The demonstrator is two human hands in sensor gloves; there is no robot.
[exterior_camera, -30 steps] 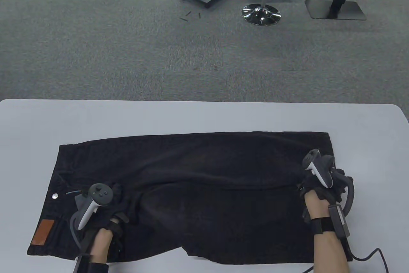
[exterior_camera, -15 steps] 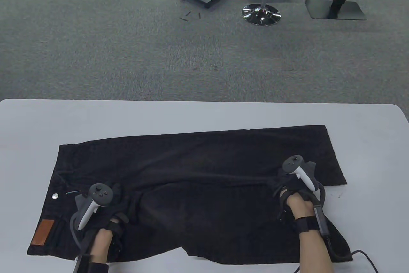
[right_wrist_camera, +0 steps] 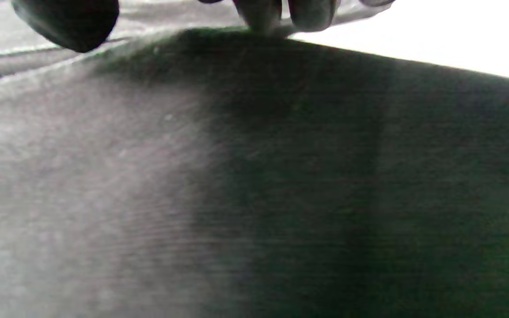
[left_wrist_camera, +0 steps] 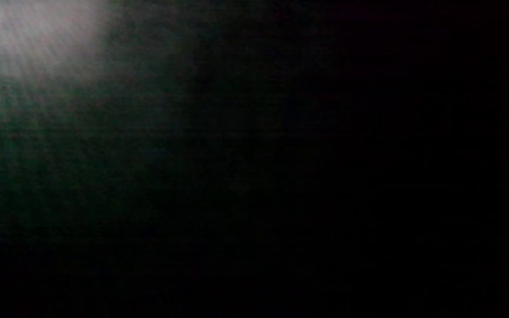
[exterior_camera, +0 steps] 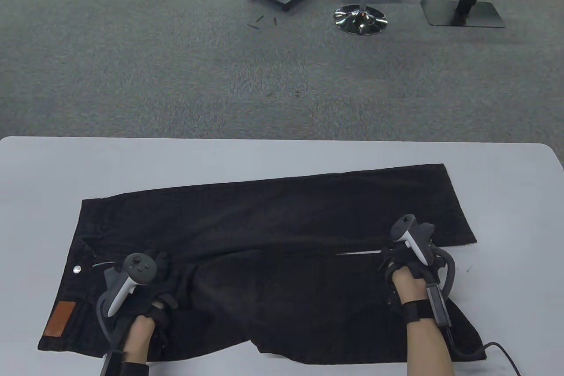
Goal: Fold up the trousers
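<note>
Your trousers [exterior_camera: 273,235] lie flat on the near half of the table [exterior_camera: 282,158], long axis running left to right. The waistband points left, where the button [exterior_camera: 77,269] and the brown patch [exterior_camera: 59,326] sit near the waist edge; the two legs point right. The far leg angles slightly away from you toward its hem; the near leg lies below it, and a thin strip of table shows between the two near their right ends.

Your left hand [exterior_camera: 145,283] rests on the trousers just right of the button, on bunched cloth at the crotch area. Its fingers are hidden under the tracker, so I cannot tell whether they grip the cloth or only press on it. The left wrist view is almost wholly dark and adds nothing.

Your right hand [exterior_camera: 407,261] sits on the near leg's upper edge, well right of the button, close to the hem. In the right wrist view your fingertips [right_wrist_camera: 261,15] touch the far edge of the cloth; whether they pinch it cannot be told.
</note>
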